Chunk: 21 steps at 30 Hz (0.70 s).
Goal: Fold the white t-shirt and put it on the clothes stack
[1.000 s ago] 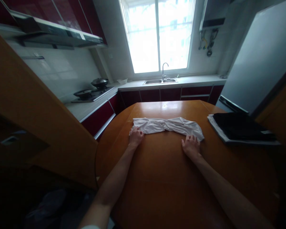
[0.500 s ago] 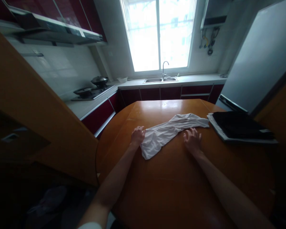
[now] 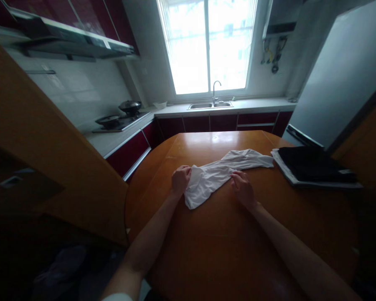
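Note:
A white garment (image 3: pixel 219 173) lies in a long, crumpled strip slanting across the round wooden table (image 3: pixel 232 246), its near end at the left and its far end at the right. My left hand (image 3: pixel 180 179) is closed on the cloth's left edge, fingers curled round the fabric. My right hand (image 3: pixel 242 188) rests on the strip's lower edge near its middle, fingertips pinching the cloth.
A stack of folded dark and light clothes (image 3: pixel 313 167) sits at the table's right edge. Behind are a counter with a sink (image 3: pixel 210 105), a stove with pans (image 3: pixel 119 117), a window and a grey fridge (image 3: pixel 341 79). A wooden panel (image 3: pixel 40 146) stands at left.
The garment went from lying straight across to slanting, its left end pulled toward me. My right hand then slid left along the cloth's lower edge.

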Each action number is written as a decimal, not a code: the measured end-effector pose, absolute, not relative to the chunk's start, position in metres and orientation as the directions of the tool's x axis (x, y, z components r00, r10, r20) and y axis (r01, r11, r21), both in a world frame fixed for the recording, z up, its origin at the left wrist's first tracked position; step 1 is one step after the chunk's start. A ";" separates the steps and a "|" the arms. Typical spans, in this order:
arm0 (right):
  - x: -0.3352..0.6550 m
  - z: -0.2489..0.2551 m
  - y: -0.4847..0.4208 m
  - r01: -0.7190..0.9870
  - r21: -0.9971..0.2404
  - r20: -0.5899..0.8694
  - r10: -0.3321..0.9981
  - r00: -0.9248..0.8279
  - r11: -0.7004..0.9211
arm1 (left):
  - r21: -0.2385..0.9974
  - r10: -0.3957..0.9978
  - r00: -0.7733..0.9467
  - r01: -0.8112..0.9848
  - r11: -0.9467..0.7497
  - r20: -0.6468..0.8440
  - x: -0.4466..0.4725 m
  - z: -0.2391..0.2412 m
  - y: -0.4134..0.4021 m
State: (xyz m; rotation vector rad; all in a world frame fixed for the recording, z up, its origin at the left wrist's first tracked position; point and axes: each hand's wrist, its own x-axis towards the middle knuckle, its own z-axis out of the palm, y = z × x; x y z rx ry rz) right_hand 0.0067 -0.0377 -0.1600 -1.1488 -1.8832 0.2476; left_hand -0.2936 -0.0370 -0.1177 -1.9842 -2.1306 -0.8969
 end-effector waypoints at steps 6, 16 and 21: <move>-0.014 -0.163 -0.053 0.188 -0.905 0.339 0.914 -0.224 0.382 | 0.466 0.869 0.193 0.780 -0.418 0.456 -0.224 -0.113 -0.073; -0.007 -0.162 -0.040 0.215 -0.954 0.197 0.978 -0.065 0.207 | 0.459 0.852 0.259 0.751 -0.474 0.455 -0.271 -0.130 -0.039; 0.012 -0.134 -0.041 0.159 -0.973 0.171 0.985 0.025 0.165 | 0.330 0.950 0.243 0.896 -0.297 0.196 -0.310 -0.160 -0.016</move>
